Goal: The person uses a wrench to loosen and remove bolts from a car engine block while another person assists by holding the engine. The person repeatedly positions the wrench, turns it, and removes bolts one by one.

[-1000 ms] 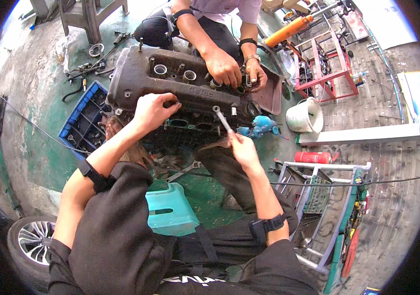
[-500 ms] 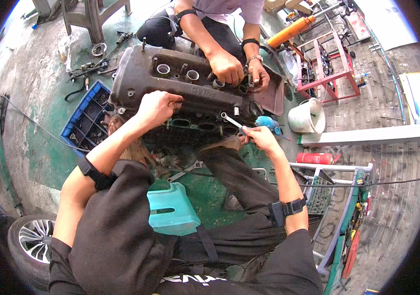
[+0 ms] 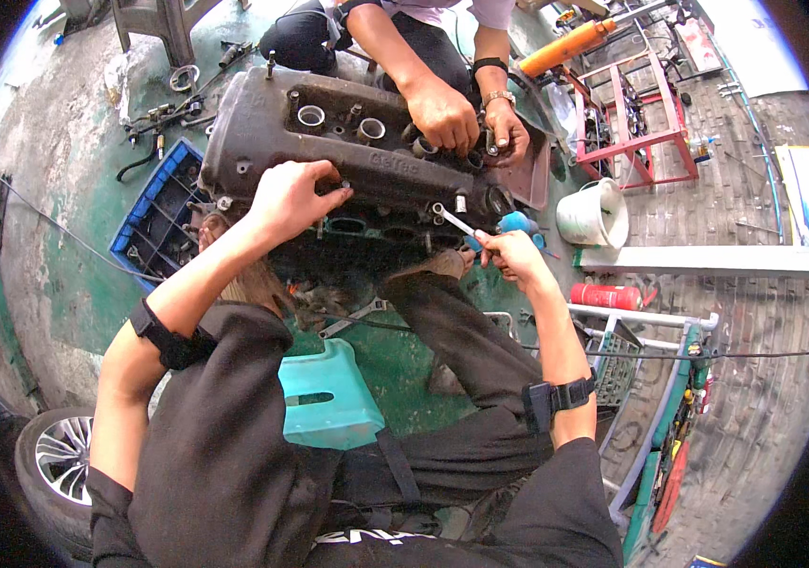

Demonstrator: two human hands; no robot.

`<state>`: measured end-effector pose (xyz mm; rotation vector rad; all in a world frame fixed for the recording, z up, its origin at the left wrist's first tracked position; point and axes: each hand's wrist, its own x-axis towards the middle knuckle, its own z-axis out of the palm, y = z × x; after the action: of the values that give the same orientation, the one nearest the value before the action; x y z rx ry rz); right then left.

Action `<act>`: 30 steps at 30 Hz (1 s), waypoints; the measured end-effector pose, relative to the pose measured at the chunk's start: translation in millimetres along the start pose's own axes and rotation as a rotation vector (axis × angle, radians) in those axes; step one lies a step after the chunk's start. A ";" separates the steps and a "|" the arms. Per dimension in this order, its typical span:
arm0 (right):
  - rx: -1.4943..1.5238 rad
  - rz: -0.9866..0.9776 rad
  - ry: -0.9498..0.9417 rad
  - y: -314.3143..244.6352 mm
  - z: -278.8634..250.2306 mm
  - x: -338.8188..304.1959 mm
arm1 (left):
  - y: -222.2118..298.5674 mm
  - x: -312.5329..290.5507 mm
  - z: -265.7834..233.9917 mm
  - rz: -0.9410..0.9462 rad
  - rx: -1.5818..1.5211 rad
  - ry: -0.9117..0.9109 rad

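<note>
A dark, grimy engine cylinder head with its valve cover (image 3: 251, 128) lies in front of me. My left hand (image 3: 293, 201) is at its near edge, thumb and index finger curled together at a small part I cannot make out. Closed round the shaft of a silver wrench (image 3: 461, 221), my right hand (image 3: 516, 256) is at the near right of the engine. The wrench's ring end is by the cover's near edge; whether it sits on a bolt I cannot tell. Across the engine, a co-worker's hands (image 3: 444, 115) work at the round holes on the right.
A blue divided tray (image 3: 130, 222) is left of the engine. A turquoise stool (image 3: 333, 421) stands between my legs, with a loose wrench (image 3: 352, 318) beyond it. To the right are a white bucket (image 3: 586, 216), a red cylinder (image 3: 606, 296), a red metal frame (image 3: 633, 151) and a tool rack (image 3: 655, 454).
The view has shifted slightly. My right hand has moved the wrench a little to the right along the engine. My left thumb and index finger have shifted at the cover's edge.
</note>
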<state>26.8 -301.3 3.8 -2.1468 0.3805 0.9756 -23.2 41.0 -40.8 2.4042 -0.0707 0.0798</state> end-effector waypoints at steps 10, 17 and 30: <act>0.336 0.180 -0.212 9.4 7.4 2.5 | 5.2 7.2 7.5 0.052 0.079 0.040; 0.771 0.133 -0.213 2.2 101.0 -23.6 | 4.2 6.3 18.4 0.024 0.055 0.075; 1.464 -0.118 -0.558 -47.0 146.3 -37.6 | 8.3 13.7 6.4 -0.145 -0.025 -0.088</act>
<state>-50.5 -163.9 -9.2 -0.5460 0.4570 0.7560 -9.9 30.2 -38.9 2.3791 0.0619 -0.0931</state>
